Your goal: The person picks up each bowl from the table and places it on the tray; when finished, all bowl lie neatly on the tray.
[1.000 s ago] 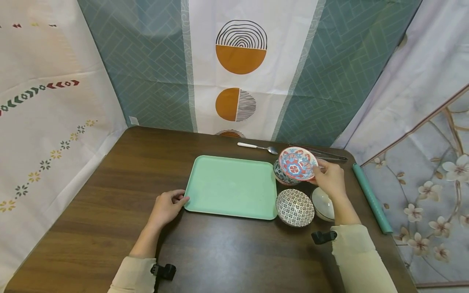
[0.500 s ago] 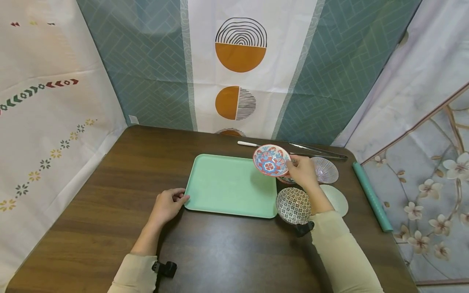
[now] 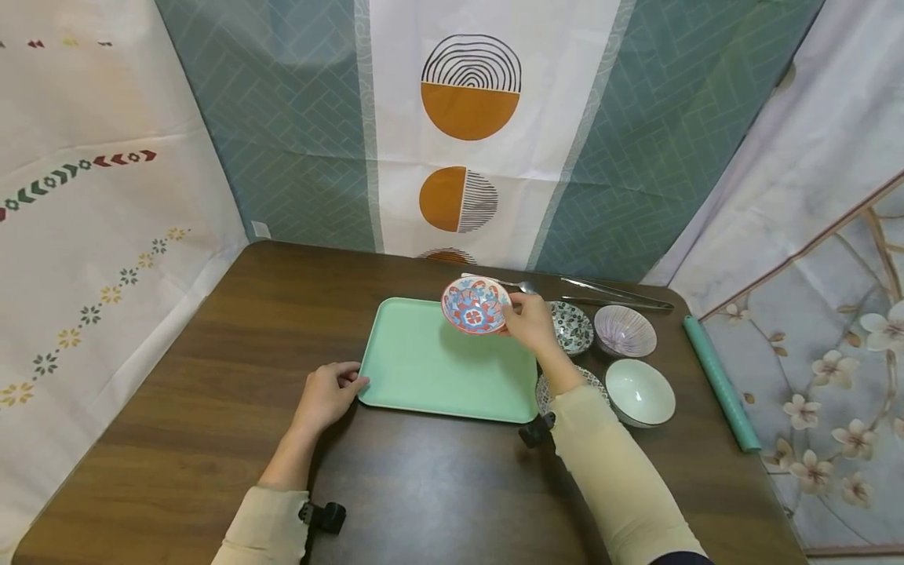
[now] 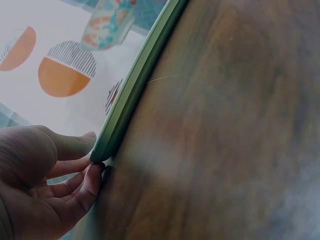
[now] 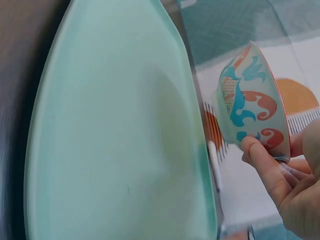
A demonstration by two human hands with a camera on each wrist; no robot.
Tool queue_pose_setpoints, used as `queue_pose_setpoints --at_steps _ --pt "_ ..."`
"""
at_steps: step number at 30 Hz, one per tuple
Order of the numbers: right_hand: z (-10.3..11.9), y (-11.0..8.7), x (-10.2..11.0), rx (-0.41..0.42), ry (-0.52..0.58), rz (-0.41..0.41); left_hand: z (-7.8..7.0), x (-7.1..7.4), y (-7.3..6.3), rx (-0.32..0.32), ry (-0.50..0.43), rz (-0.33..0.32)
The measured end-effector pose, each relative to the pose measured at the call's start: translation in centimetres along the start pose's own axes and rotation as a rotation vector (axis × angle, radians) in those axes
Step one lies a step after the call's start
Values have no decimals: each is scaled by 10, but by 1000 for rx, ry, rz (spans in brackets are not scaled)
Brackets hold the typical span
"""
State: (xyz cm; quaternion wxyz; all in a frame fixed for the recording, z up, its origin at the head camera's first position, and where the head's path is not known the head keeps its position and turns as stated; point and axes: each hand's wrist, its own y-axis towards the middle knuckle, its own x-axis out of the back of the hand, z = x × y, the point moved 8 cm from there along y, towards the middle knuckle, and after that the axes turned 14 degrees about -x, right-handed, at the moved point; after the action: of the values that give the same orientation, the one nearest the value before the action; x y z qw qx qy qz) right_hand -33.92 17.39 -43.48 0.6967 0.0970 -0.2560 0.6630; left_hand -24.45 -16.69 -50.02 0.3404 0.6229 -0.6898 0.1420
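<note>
- Cream sleeves [image 3: 621, 479] reach in from the near side, each wearing a small black camera [image 3: 325, 517] at the wrist.
- Brown wooden table [image 3: 176, 377] under everything.
- Left hand [image 3: 328, 399]: thumb and fingers clamped on the near-left corner of a tray, thumb above, fingers curled below.
- Mint-green tray [image 3: 452, 373], rectangular with a low rim, flat at the middle of the table.
- Patterned bowl [image 3: 544, 396], beside the tray's near-right corner, partly hidden by the right arm.
- White bowl [image 3: 640, 391], upright, to the right of the patterned one.
- Right hand [image 3: 533, 322]: thumb and fingers clamped on the right side of a red-and-blue bowl.
- Red-and-blue bowl [image 3: 476, 306], raised, tilted with its inside towards the wearer; from the head it overlaps the tray's far edge, and a soft shadow lies on the tray.
- Flowered bowl [image 3: 572, 327] and purple-streaked bowl [image 3: 625, 331], side by side right of the tray.
- Green roll [image 3: 720, 384], along the table's right edge.
- Spoon [image 3: 526, 287], partly behind the raised bowl, and metal tongs [image 3: 614, 292], near the far edge.
- Printed cloth [image 3: 469, 110] with orange circles, hanging behind.
</note>
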Motion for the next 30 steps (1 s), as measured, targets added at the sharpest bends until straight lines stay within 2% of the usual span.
queue_pose_setpoints --at_steps 9,20,23,27,30 --pt "10 15 -49 -23 7 14 3 0 0 23 -15 20" --pt "12 26 -99 -49 25 56 1 1 -1 -4 -8 24" --pt "12 26 -110 -69 61 104 0 1 -1 -9 -6 22" --pt "10 26 -123 -116 161 218 -1 2 -2 -13 -4 17" --pt "11 22 -128 -124 195 293 -2 4 -3 -15 1 15"
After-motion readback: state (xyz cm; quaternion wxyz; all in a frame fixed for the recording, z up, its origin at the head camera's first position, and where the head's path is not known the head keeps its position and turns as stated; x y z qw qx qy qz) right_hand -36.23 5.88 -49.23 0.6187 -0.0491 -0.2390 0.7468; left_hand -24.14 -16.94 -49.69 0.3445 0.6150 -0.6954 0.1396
